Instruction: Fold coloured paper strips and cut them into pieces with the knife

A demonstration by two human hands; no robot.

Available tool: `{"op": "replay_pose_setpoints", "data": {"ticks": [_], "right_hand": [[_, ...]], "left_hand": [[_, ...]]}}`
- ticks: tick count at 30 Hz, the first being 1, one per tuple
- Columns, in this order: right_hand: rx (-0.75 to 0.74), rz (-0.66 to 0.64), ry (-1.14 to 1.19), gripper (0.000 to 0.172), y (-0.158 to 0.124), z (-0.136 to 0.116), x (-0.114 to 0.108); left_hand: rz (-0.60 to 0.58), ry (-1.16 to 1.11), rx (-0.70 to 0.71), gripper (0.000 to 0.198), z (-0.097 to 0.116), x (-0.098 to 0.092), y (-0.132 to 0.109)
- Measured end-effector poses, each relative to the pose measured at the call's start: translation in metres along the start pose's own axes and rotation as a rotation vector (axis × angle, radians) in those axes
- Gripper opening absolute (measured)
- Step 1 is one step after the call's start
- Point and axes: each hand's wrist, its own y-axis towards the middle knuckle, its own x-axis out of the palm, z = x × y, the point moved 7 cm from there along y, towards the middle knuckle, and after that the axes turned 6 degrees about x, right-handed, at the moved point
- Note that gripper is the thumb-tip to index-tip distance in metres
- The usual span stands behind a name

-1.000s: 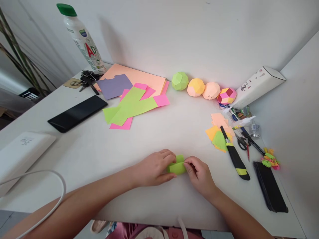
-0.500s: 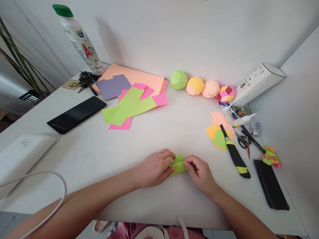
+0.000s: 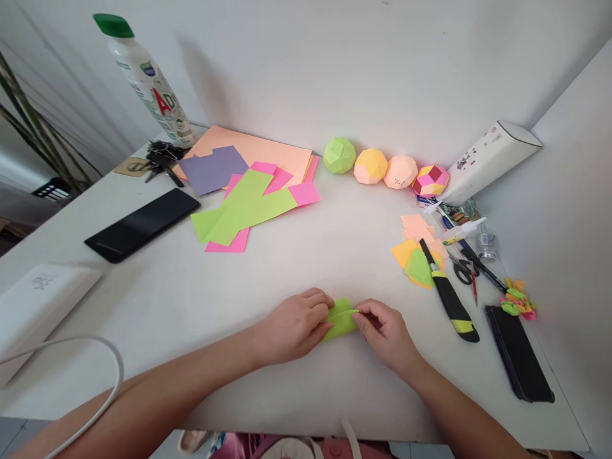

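Observation:
A small piece of lime-green paper [image 3: 342, 322] lies on the white table near its front edge, with a raised fold running across it. My left hand [image 3: 300, 324] rests over its left end, fingers curled onto the paper. At the right end, my right hand [image 3: 386, 331] pinches the folded edge between thumb and forefinger. The paper's left part is hidden under my left fingers.
Coloured paper strips [image 3: 234, 207] lie at the back left beside a black phone [image 3: 142, 224]. Faceted paper balls [image 3: 370, 166] line the wall. To the right are a knife [image 3: 452, 299], scissors [image 3: 463, 271], glue and a black case [image 3: 519, 354]. A white cable [image 3: 112, 382] crosses my left forearm.
Both hands hold nearly the same pose on the green paper. The whole view has shifted slightly, and the raised fold shows a little more.

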Motion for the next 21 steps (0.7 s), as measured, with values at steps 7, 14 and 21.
{"op": "replay_pose_setpoints", "data": {"ticks": [7, 14, 21], "right_hand": [[-0.231, 0.224, -0.261, 0.018, -0.004, -0.019, 0.007], [-0.387, 0.338, -0.536, 0.021, -0.006, -0.032, 0.019], [-0.411, 0.343, -0.604, 0.021, -0.005, -0.034, 0.021]], "left_hand": [[-0.092, -0.128, 0.058, 0.028, -0.008, -0.004, -0.001], [-0.243, -0.196, 0.061, 0.014, -0.007, -0.017, -0.007], [-0.238, 0.012, -0.016, 0.026, 0.004, -0.014, -0.023]]}}
